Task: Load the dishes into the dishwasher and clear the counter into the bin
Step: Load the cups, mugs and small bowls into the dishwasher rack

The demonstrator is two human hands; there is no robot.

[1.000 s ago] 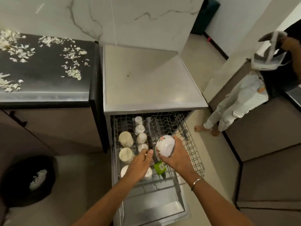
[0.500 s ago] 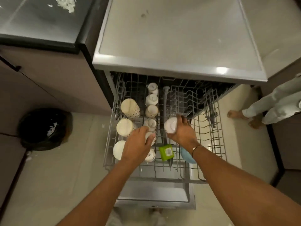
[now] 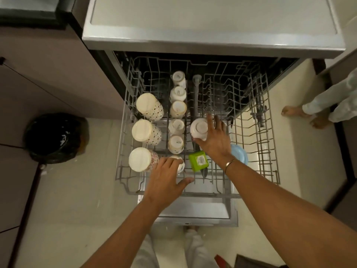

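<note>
Over rack centre: bowl held, not yet let go

Right fingers [image 3: 210, 124] spread wide round upturned bowl [image 3: 199, 128], thumb at its near edge; right hand [image 3: 214, 144] just right of cup row [image 3: 176, 113]. Left fingers [image 3: 170, 162] draped over nearest cup [image 3: 180, 165], thumb splayed clear; cannot tell whether left hand [image 3: 168, 180] grips or only steadies. Loaded so far, judging by rack [image 3: 268, 151]: three tumblers [image 3: 146, 132], cup row, green tub [image 3: 199, 161]. Left to do: seat bowl, fill right half, then clear counter [image 3: 23, 14] into bin [image 3: 56, 138]. Counter barely in view, state unknown.
</note>
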